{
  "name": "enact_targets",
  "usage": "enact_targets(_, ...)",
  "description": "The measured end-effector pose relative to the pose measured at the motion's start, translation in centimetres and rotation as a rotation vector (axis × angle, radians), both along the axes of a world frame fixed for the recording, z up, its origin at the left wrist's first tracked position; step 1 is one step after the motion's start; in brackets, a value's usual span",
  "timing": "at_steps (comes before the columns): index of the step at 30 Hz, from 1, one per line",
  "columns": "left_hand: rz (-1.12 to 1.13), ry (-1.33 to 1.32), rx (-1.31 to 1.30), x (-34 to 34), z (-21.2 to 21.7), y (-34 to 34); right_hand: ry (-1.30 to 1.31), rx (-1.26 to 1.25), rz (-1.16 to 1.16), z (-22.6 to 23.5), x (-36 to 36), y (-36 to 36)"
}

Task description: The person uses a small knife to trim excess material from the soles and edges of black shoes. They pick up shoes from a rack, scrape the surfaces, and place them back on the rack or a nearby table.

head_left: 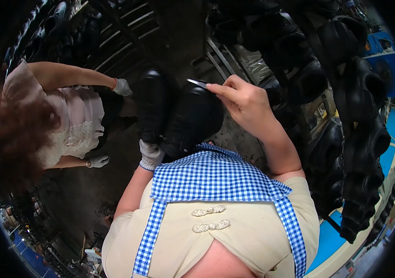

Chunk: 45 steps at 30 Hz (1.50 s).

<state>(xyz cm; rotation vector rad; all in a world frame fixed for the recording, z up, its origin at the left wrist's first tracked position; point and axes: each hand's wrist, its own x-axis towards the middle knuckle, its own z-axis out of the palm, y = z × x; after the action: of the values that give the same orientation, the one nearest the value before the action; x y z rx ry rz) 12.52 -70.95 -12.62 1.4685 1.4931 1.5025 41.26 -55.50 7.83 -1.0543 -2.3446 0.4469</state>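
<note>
In front of my apron two black shoes stand out side by side, the left shoe and the right shoe, toes pointing away from me. My left hand, in a white knit glove, is closed at the near end of the left shoe; the dark uppers hide part of its fingers. Bare and pinched, my right hand grips a slim, pale, blade-like tool. The tool's tip lies over the toe of the right shoe; whether it touches cannot be made out.
Racks of black shoes rise close on my right, with a blue-topped bench beyond. To my left a co-worker in a pale blouse wears gloves. A metal rack frame stands ahead over the dark floor.
</note>
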Motion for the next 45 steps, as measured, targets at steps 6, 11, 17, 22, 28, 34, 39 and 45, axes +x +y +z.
enact_targets(6,-0.009,0.198,0.035,-0.1,1.6,0.1,0.032,-0.044,-0.001,1.5,2.2,-0.3)
enact_targets(11,-0.016,0.274,0.047,-0.2,2.1,-0.2,-0.051,-0.058,0.043,2.0,3.7,-1.8)
enact_targets(17,-0.033,0.324,0.059,-0.2,2.4,0.0,-0.148,-0.003,0.016,2.1,3.4,-1.9)
enact_targets(22,-0.040,0.360,0.064,0.0,2.7,-0.1,-0.223,0.009,0.002,2.8,3.8,-2.6)
enact_targets(28,-0.060,0.392,0.071,0.0,3.1,0.2,-0.067,0.055,-0.004,1.3,1.7,-2.0)
enact_targets(34,-0.080,0.420,0.067,0.2,4.1,0.4,0.034,-0.028,-0.040,1.1,2.9,-1.9)
enact_targets(39,-0.036,0.446,0.101,0.0,2.6,-0.3,-0.036,-0.103,-0.019,1.4,4.5,-2.8)
enact_targets(45,-0.062,0.351,0.086,-0.1,1.2,0.2,-0.062,-0.044,-0.067,1.0,2.9,-3.0)
